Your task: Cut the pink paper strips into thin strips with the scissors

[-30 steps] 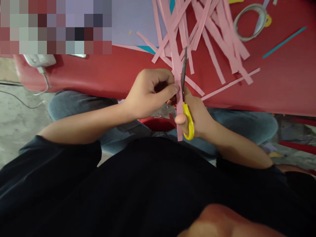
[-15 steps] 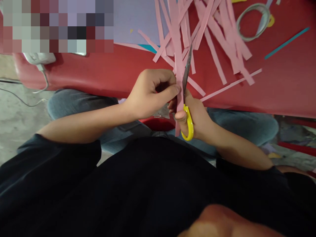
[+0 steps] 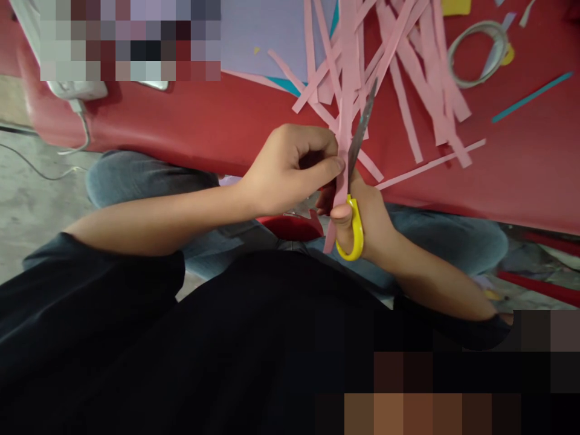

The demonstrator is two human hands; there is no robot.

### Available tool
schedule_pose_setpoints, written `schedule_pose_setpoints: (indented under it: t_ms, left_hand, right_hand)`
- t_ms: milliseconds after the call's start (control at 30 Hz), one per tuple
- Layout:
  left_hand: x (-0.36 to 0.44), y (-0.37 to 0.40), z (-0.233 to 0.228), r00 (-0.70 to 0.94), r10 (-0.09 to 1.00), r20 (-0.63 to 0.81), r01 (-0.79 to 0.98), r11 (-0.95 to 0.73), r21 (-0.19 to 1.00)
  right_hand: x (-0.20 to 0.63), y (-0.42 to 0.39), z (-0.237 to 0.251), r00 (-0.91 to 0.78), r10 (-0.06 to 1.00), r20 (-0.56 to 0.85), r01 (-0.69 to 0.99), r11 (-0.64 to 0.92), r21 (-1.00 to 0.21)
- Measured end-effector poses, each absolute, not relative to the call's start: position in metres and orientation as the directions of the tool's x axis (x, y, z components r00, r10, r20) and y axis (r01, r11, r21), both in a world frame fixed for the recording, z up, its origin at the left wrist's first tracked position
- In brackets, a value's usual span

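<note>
Fingers point(image 3: 333, 164) of the left hand point(image 3: 285, 172) are pinched on a pink paper strip point(image 3: 348, 103), with the thumb pressed against its left face just above the desk edge. The strip is held nearly upright in the head view, its upper part running over the desk and its lower end hanging below the hands, in front of the dark shirt. The right hand point(image 3: 369, 223) is closed through the yellow handle loops of a pair of scissors point(image 3: 357, 175); the thumb is seated in the visible loop. The grey blades are directed up and away along the right edge of the strip, and whether they are parted cannot be told. Both hands are positioned close together, touching at the strip.

Beyond the hands, a loose pile of pink strips point(image 3: 408, 66) is spread across the red desk point(image 3: 203, 121), crossing one another at varied angles. A lavender sheet point(image 3: 267, 30) is laid at the far left of the pile. A tape ring point(image 3: 478, 54) is located to the right of the pile, and a thin teal strip point(image 3: 532, 96) is laid apart near the right margin.
</note>
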State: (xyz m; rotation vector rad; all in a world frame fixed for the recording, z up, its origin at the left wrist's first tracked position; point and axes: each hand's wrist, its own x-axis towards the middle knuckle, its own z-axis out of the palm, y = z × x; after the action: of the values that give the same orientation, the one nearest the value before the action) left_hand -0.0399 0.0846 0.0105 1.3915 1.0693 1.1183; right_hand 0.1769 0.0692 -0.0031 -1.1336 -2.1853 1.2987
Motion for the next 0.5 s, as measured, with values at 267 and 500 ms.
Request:
schedule_pose_setpoints:
  t_ms: [267,500]
  left_hand:
    - [-0.041,0.085,0.011,0.185,0.981,0.059,0.015,-0.063,0.998]
    - [-0.039,0.086,0.01,0.159,0.981,0.107,0.038,-0.115,0.993]
  right_hand:
    - [0.173,0.068,0.005,-0.552,0.822,-0.141,0.484,0.178,-0.857]
    - [0.174,0.069,0.01,-0.553,0.818,-0.16,0.526,0.193,-0.829]
